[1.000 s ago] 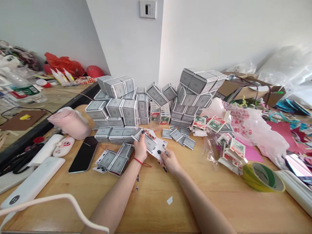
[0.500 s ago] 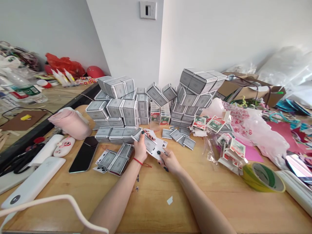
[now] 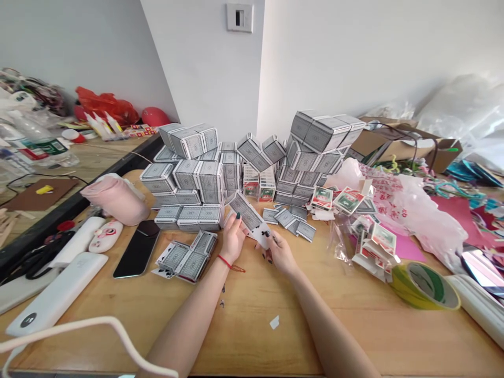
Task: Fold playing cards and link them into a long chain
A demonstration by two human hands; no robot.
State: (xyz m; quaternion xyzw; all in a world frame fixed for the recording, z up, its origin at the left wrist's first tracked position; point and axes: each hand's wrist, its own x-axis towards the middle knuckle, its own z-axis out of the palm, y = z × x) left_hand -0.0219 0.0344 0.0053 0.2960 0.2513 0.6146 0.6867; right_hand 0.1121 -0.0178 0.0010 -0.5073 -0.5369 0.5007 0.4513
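While playing cards slant between left hand and right hand | left pinches near edge | right pinches lower end

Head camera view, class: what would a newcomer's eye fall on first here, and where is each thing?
Probably the stacked grey-patterned blocks, rising across the middle of the wooden table in front of the wall. Just in front of them, the left hand and right hand hold playing cards. Bright colour draws the eye next: a yellow tape roll at near right, a red bag at far left.
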